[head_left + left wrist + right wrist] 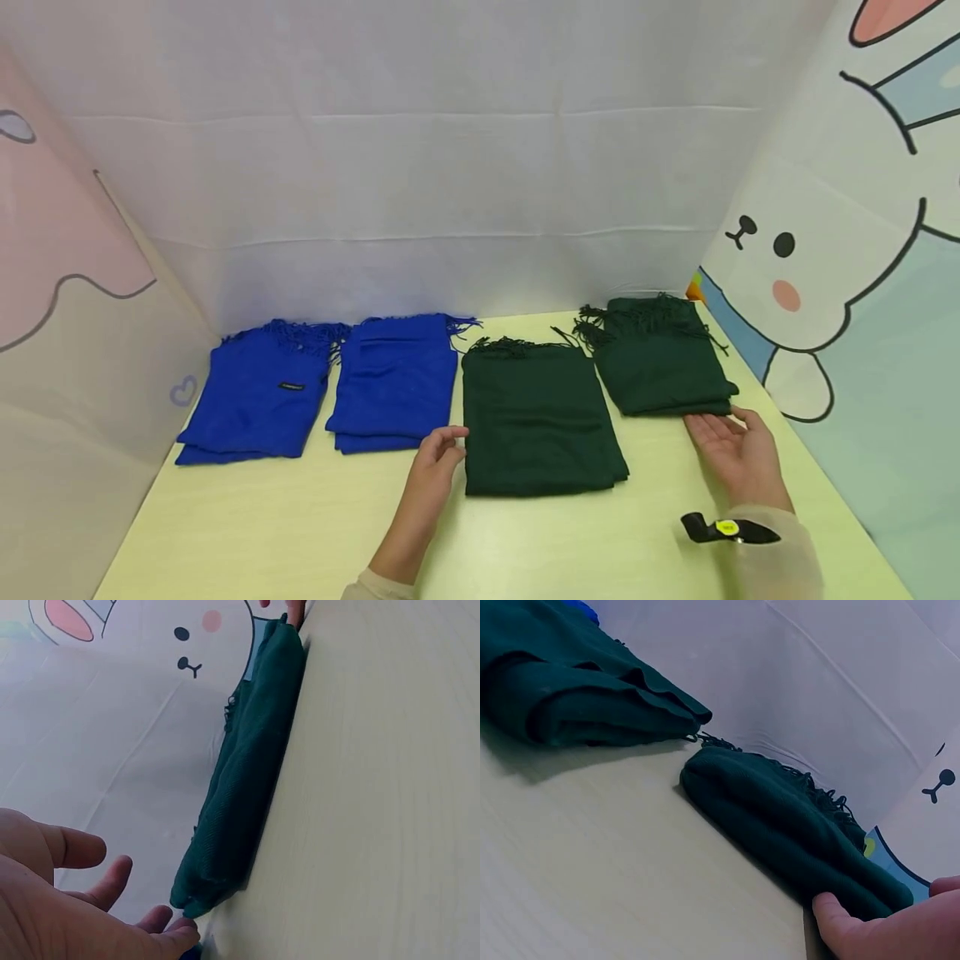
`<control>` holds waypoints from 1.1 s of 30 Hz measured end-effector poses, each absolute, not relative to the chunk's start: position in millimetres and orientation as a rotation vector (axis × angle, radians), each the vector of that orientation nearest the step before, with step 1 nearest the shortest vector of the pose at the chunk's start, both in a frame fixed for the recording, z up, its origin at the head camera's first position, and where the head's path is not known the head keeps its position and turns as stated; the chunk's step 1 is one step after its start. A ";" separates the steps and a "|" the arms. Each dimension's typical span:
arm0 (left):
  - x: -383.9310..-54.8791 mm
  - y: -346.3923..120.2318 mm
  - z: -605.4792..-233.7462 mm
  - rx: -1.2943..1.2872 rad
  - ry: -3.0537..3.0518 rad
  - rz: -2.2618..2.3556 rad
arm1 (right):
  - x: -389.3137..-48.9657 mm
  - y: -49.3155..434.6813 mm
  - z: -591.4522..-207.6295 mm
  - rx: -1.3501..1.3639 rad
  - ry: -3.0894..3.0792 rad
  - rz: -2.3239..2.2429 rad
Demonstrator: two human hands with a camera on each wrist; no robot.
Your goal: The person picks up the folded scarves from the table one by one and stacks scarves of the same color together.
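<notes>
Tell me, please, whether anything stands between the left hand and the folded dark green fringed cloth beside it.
Nothing visible does: the left hand is at the left edge of the green cloth, and the nearer folded blue fringed cloth lies farther back, not between.

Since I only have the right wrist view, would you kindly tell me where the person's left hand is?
Observer: In the head view, the left hand is at the side edge of the left green cloth, the side facing away from the right hand.
Operator: Thank you; I have only a scrap of blue at the top left, so what lies over there?
Observer: Two folded blue cloths lie side by side on the table, to the left of that green one.
Operator: Is there any marking on them, as far as you see?
Observer: Yes, the leftmost blue cloth bears a small dark label, too small to read from here.
</notes>
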State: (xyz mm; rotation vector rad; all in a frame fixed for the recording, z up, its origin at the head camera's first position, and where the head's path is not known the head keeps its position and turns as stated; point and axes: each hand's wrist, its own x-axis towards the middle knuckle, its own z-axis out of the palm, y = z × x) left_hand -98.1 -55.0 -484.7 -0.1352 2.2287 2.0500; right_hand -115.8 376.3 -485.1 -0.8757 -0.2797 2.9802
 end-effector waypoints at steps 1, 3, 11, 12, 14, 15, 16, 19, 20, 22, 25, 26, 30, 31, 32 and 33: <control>-97.8 -54.7 -484.8 -0.139 2.230 2.049 | -117.5 378.1 -486.3 -0.885 -0.273 2.970; -98.0 -54.1 -485.0 -0.141 2.234 2.050 | -120.7 381.3 -488.8 -0.901 -0.264 2.957; -115.7 -39.7 -473.9 -0.038 2.300 2.072 | -131.8 391.9 -491.8 -0.870 -0.175 3.037; -118.2 -35.9 -470.9 -0.012 2.306 2.075 | -133.7 392.9 -492.1 -0.864 -0.172 3.051; -121.6 -27.8 -465.4 0.038 2.305 2.079 | -137.9 394.2 -493.2 -0.856 -0.191 3.075; -122.1 -23.7 -463.1 0.060 2.298 2.077 | -140.0 394.9 -493.9 -0.858 -0.209 3.084; -122.0 -19.6 -461.4 0.081 2.290 2.072 | -141.9 395.4 -494.6 -0.863 -0.230 3.089; -119.8 -8.9 -460.0 0.131 2.249 2.050 | -147.9 397.8 -497.0 -0.865 -0.257 3.108; -118.8 -5.8 -460.4 0.140 2.235 2.044 | -149.9 398.7 -497.1 -0.864 -0.254 3.112; -116.5 -0.7 -461.8 0.158 2.207 2.035 | -154.1 400.4 -496.4 -0.878 -0.240 3.109; -113.6 4.7 -464.2 0.165 2.182 2.024 | -160.9 402.7 -494.5 -0.931 -0.227 3.088; -112.9 6.2 -464.2 0.166 2.175 2.023 | -163.0 403.3 -493.8 -0.952 -0.240 3.077; -112.2 11.9 -463.5 0.193 2.164 2.011 | -169.6 403.0 -492.4 -1.006 -0.255 3.043; -112.9 13.8 -463.3 0.208 2.165 2.001 | -170.5 401.8 -491.9 -1.007 -0.249 3.039; -113.7 16.0 -462.7 0.222 2.157 1.994 | -171.4 400.7 -491.9 -1.009 -0.232 3.031; -114.9 18.8 -462.6 0.238 2.140 1.991 | -172.1 399.3 -491.8 -1.011 -0.212 3.024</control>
